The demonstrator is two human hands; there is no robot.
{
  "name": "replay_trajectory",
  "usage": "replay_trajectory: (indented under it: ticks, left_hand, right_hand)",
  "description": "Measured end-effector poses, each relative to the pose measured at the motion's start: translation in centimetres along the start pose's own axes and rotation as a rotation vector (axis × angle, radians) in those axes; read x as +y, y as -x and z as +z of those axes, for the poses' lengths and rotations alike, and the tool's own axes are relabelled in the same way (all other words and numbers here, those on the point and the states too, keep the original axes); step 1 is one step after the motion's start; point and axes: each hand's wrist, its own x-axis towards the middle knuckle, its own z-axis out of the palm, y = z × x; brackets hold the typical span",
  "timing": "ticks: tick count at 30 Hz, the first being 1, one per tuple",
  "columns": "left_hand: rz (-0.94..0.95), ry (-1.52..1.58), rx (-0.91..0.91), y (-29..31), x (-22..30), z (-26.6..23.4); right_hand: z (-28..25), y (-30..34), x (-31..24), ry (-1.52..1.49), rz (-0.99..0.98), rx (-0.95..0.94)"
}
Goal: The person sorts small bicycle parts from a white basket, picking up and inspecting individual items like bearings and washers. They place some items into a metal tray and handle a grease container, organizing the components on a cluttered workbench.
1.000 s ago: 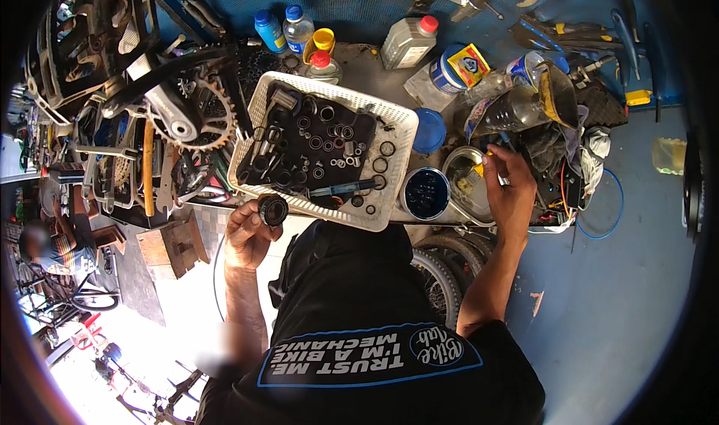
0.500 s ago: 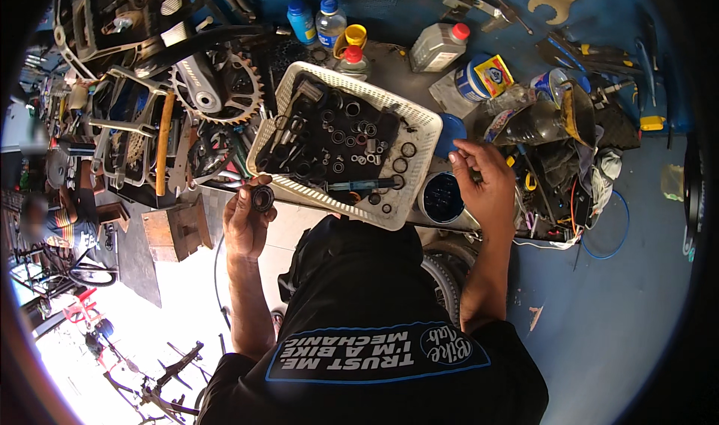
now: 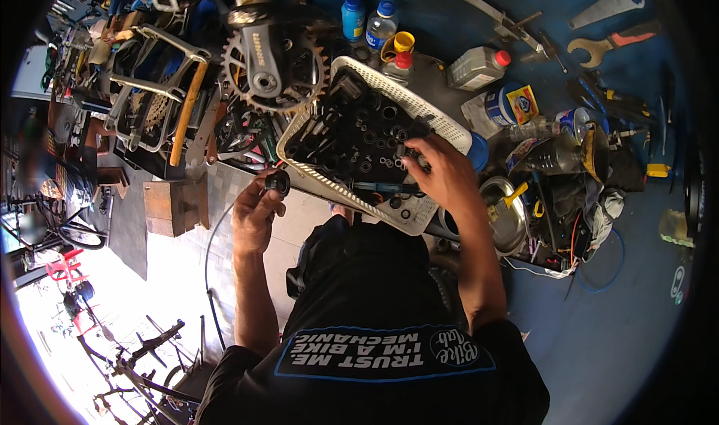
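Note:
My left hand (image 3: 256,211) pinches a round black bearing (image 3: 279,181) between thumb and fingers, just outside the near left corner of a white perforated basket (image 3: 440,118). Inside the basket lie many rings, spacers and small metal parts (image 3: 367,137) on a dark, greasy bottom. Over the basket's right half reaches my right hand (image 3: 442,172), thumb and forefinger drawn together among the small parts. Whatever sits between those fingertips is too small to make out. A blue tool (image 3: 378,187) lies along the basket's near side.
Right of the basket stands a metal bowl (image 3: 509,234) holding a yellow-handled brush (image 3: 515,195). Bottles (image 3: 382,24) and a grey container (image 3: 478,69) line the back. A crank with chainring (image 3: 264,80) juts over the left side, near a wooden-handled tool (image 3: 189,114).
My right hand has moved left from above the tin of dark grease into the basket. The left hand keeps the bearing, now turned more sideways. The whole view has shifted.

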Motion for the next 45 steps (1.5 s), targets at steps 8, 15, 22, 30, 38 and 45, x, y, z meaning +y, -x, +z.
replay_trajectory:
  ticks: [8, 15, 22, 30, 38, 45]
  left_hand:
    - [0.006, -0.064, 0.072, 1.2, -0.4, 0.0]
    - [0.005, -0.121, 0.109, 2.5, -0.6, -0.4]
    - [-0.009, -0.123, 0.125, 3.1, -0.8, -0.5]
    - [-0.007, -0.141, 0.136, 2.5, -0.9, -0.4]
    - [0.017, -0.092, 0.052, 1.7, -1.5, 0.2]
    - [0.017, -0.103, 0.079, 2.6, -1.4, 0.0]
  right_hand:
    - [6.2, -6.7, -0.6, 0.173, -0.106, -0.129]
    - [11.2, -10.9, -0.5, 0.209, -0.178, -0.047]
    - [12.2, -11.1, 0.3, 0.151, -0.298, 0.071]
    - [9.3, -8.2, 0.6, 0.030, -0.192, -0.083]
    - [12.4, -10.9, -2.7, 0.050, -0.144, -0.039]
    - [13.5, -13.1, -2.6, -0.100, -0.048, -0.073]
